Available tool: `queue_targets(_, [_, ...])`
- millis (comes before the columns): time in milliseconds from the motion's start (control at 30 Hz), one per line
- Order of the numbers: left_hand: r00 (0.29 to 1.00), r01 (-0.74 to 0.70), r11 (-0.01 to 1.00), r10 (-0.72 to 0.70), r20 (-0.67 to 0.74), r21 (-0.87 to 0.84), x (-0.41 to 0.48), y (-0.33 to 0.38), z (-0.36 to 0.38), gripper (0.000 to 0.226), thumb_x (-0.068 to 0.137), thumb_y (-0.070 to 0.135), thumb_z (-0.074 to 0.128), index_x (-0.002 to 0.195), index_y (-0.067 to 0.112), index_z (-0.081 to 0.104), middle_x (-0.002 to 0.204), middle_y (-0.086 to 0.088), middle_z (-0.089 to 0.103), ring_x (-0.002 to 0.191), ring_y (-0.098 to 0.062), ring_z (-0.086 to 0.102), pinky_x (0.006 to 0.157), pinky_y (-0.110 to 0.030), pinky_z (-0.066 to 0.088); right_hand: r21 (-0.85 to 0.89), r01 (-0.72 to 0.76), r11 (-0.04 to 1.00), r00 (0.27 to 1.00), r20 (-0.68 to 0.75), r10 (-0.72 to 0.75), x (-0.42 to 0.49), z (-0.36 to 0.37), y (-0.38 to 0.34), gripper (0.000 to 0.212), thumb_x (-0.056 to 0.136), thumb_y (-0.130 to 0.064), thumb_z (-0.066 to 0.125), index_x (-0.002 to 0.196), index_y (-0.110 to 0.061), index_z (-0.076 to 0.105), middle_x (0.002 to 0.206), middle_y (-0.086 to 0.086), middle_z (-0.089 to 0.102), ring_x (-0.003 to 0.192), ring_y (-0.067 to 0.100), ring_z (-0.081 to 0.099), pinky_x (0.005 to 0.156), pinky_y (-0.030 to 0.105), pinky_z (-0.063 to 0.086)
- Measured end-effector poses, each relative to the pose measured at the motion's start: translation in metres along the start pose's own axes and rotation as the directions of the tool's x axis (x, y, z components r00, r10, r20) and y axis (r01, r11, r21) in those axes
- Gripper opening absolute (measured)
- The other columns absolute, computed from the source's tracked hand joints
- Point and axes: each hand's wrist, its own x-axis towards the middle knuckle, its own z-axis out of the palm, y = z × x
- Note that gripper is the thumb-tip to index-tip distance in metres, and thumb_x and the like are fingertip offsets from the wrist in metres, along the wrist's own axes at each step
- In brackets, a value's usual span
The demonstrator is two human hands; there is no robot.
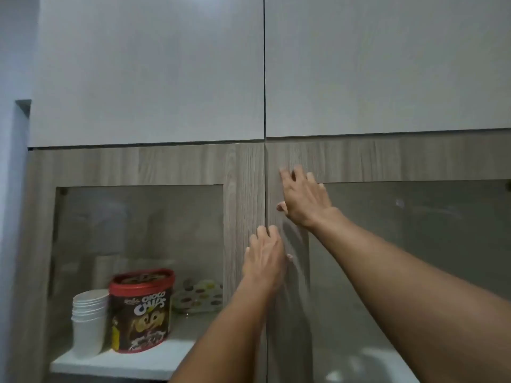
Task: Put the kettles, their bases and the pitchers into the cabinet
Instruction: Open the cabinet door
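Note:
A wall cabinet with two wood-framed glass doors fills the view, both doors shut. My right hand (304, 197) lies flat, fingers spread, on the frame of the right door (387, 158) close to the centre seam. My left hand (265, 255) reaches up lower down, its fingertips at the seam between the left door (243, 189) and the right one. Neither hand holds anything. No kettle, base or pitcher is in view.
Behind the left glass stand a stack of white paper cups (90, 322), a red-lidded Choco Chips tub (141, 308) and a dotted dish (199, 297) on a white shelf (124, 363). Plain pale doors (152, 70) sit above. A wall (11, 189) borders the left.

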Motion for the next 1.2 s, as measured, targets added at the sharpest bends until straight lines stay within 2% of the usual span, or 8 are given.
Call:
queue_targets(200, [0.989, -0.088, 0.995, 0.093, -0.113, 0.054, 0.007, -0.016, 0.009, 0.042, 0.087, 0.042, 0.066, 0.111, 0.017, 0.041, 0.11, -0.005, 0.045, 0.095, -0.021, 0.047, 0.077, -0.034, 0.043, 0.003, -0.077, 0.997, 0.982, 0.176, 0.075, 0.038, -0.016, -0.002, 0.136, 0.071, -0.039, 0.086, 0.156, -0.022, -0.018, 0.135, 0.017, 0.054, 0.116, 0.038, 0.058, 0.091, 0.046, 0.047])
queue_targets(300, [0.994, -0.066, 0.998, 0.068, -0.089, 0.024, 0.012, -0.016, 0.002, 0.052, 0.082, 0.042, 0.073, 0.112, 0.016, 0.039, 0.111, -0.006, 0.047, 0.099, -0.024, 0.053, 0.079, -0.036, 0.045, -0.052, -0.099, 0.994, 0.979, 0.173, 0.107, 0.047, -0.023, -0.006, 0.144, 0.065, -0.038, 0.09, 0.155, -0.023, -0.021, 0.131, 0.019, 0.058, 0.112, 0.036, 0.059, 0.085, 0.044, 0.045])
queue_targets(533, [0.995, 0.053, 0.99, -0.063, -0.072, -0.128, -0.001, -0.003, -0.015, 0.06, 0.082, 0.043, 0.072, 0.12, 0.016, 0.035, 0.114, -0.005, 0.047, 0.106, -0.024, 0.052, 0.085, -0.036, 0.044, 0.209, -0.167, 0.964, 0.983, 0.107, 0.147, 0.054, -0.038, -0.013, 0.111, 0.064, -0.036, 0.091, 0.148, -0.018, 0.021, 0.124, 0.017, 0.062, 0.118, 0.039, 0.059, 0.092, 0.046, 0.048])
queue_targets(700, [0.982, 0.172, 0.91, -0.191, -0.012, -0.376, -0.007, 0.008, -0.038, 0.082, 0.088, 0.037, 0.067, 0.147, 0.009, 0.017, 0.146, -0.014, 0.037, 0.13, -0.031, 0.045, 0.102, -0.04, 0.041, 0.261, -0.166, 0.951, 0.985, 0.084, 0.149, 0.038, -0.057, -0.017, 0.102, 0.065, -0.044, 0.089, 0.142, -0.02, 0.026, 0.113, 0.016, 0.065, 0.111, 0.039, 0.062, 0.083, 0.042, 0.048])
queue_targets(833, [0.957, 0.286, 0.821, -0.271, 0.102, -0.494, -0.017, 0.02, -0.062, 0.046, 0.092, 0.035, 0.062, 0.126, 0.01, 0.043, 0.128, -0.014, 0.058, 0.114, -0.033, 0.058, 0.089, -0.041, 0.051, 0.318, -0.165, 0.934, 0.986, 0.063, 0.153, 0.013, -0.086, -0.023, 0.101, 0.066, -0.058, 0.082, 0.142, -0.025, 0.025, 0.101, 0.009, 0.058, 0.107, 0.037, 0.062, 0.077, 0.04, 0.046])
queue_targets(933, [0.946, 0.322, 0.797, -0.289, 0.146, -0.511, -0.033, 0.03, -0.084, 0.049, 0.086, 0.043, 0.067, 0.119, 0.011, 0.051, 0.12, -0.011, 0.061, 0.108, -0.031, 0.061, 0.075, -0.033, 0.046, 0.32, -0.18, 0.93, 0.983, 0.028, 0.181, -0.008, -0.114, -0.026, 0.101, 0.067, -0.067, 0.076, 0.143, -0.026, 0.025, 0.105, 0.01, 0.061, 0.109, 0.038, 0.061, 0.076, 0.04, 0.043])
queue_targets(1100, [0.962, 0.268, 0.82, -0.202, 0.183, -0.505, -0.074, 0.058, -0.127, 0.053, 0.081, 0.045, 0.069, 0.119, 0.011, 0.059, 0.122, -0.012, 0.064, 0.117, -0.033, 0.058, 0.086, -0.033, 0.049, 0.269, -0.229, 0.935, 0.967, -0.044, 0.25, -0.053, -0.17, -0.037, 0.094, 0.074, -0.07, 0.068, 0.144, -0.027, 0.022, 0.096, 0.009, 0.06, 0.1, 0.036, 0.064, 0.072, 0.037, 0.042])
queue_targets(1200, [0.971, 0.204, 0.813, -0.098, 0.217, -0.546, -0.108, 0.081, -0.15, 0.041, 0.082, 0.04, 0.069, 0.107, 0.008, 0.069, 0.11, -0.013, 0.07, 0.109, -0.032, 0.063, 0.075, -0.031, 0.049, 0.211, -0.255, 0.944, 0.954, -0.107, 0.282, -0.088, -0.208, -0.038, 0.08, 0.083, -0.058, 0.065, 0.142, -0.025, 0.022, 0.09, 0.008, 0.055, 0.096, 0.037, 0.064, 0.07, 0.037, 0.041])
